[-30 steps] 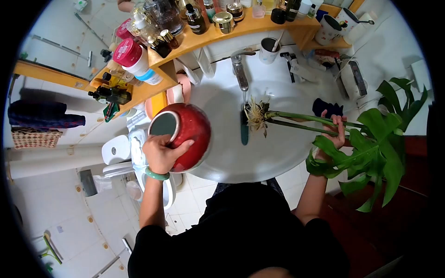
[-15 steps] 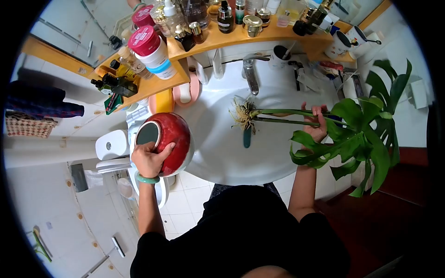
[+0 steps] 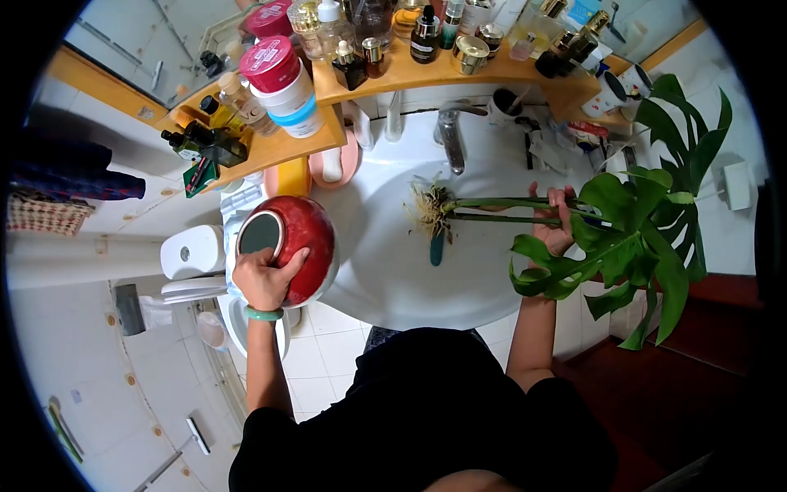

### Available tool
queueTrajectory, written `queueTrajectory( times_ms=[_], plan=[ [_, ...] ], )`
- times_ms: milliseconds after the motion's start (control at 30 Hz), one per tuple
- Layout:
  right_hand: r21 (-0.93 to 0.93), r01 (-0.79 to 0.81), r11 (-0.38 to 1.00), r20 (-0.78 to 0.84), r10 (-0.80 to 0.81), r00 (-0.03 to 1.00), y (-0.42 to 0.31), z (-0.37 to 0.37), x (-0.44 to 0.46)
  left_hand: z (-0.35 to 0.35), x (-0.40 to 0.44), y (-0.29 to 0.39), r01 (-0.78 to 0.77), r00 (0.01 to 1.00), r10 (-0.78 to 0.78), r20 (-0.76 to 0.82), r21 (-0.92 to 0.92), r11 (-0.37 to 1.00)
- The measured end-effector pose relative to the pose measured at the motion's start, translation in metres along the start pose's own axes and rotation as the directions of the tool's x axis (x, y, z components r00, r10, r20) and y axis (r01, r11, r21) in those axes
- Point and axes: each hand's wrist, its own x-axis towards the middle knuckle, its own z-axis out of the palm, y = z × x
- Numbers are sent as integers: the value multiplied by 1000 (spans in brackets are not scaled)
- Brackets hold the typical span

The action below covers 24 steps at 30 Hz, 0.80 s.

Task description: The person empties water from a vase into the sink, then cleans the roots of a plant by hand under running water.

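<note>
View: the white sink [image 3: 393, 287] is being viewed from above by the head camera.
Left hand [image 3: 262, 280]: the red pot [image 3: 313, 234] is being gripped, the thumb being laid along its side and the fingers being curled at its dark, pale-rimmed round end.
Pot position: it is being held tilted at the sink's left edge.
Right hand [image 3: 556, 225]: the plant's stems [image 3: 508, 202] are being clasped loosely in part-curled fingers.
Plant position: the roots [image 3: 432, 207] are being held over the basin, contact with it unclear; the leaves [image 3: 627, 238] are being spread to the right.
Beneath roots: a dark teal object [image 3: 437, 248] is being partly covered.
Behind: the faucet [image 3: 449, 141] is being overhung by the wooden shelf [image 3: 361, 88].
</note>
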Motion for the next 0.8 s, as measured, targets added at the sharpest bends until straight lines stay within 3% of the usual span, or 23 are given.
queueTrajectory(
  times_ms=[267,400,500,733,800],
  plan=[
    [4,-9,1000,34,9,999,4,5,5,3,-5,3,-15,999,16,-50,21,1000],
    [-10,-16,1000,109,17,994,-3,2,10,8,-11,5,-107,987,110,-113,33,994],
    [27,-14,1000,35,13,999,-8,9,11,12,-16,8,-135,983,138,-117,39,990],
    [-16,1,1000,48,-1,999,-14,13,13,16,-25,5,-196,970,200,-137,43,980],
    [-41,-7,999,181,15,983,-15,5,15,17,-29,6,-192,971,197,-134,48,980]
  ],
)
